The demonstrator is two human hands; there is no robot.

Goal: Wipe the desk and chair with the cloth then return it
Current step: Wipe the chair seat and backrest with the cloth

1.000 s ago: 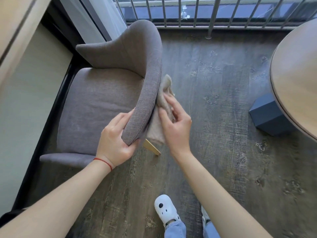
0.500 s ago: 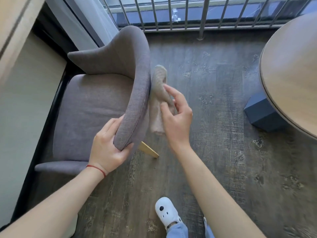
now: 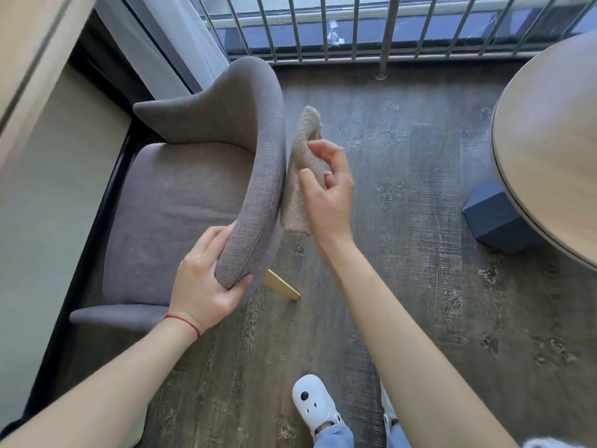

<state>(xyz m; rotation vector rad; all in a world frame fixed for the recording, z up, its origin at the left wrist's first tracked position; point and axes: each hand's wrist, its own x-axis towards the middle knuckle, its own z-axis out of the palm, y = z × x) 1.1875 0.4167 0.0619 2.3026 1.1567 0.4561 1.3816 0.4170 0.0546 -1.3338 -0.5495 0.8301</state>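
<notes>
A grey upholstered chair [image 3: 181, 202] stands on the wooden floor with its curved back towards me. My left hand [image 3: 202, 286] grips the near end of the chair's back rim. My right hand [image 3: 329, 195] holds a beige cloth [image 3: 302, 160] against the outer side of the chair back, thumb and fingers pinching it. The cloth hangs down along the back. The round wooden desk [image 3: 549, 150] is at the right edge, only partly in view.
A dark blue box [image 3: 494, 218] sits on the floor under the desk. A metal railing [image 3: 323, 27] runs along the window at the top. A curtain and a pale wall or cabinet lie to the left. My white shoes [image 3: 315, 405] stand on the floor below.
My right hand has moved the cloth up and farther along the outer side of the chair back. My left hand keeps its grip on the chair's rim.
</notes>
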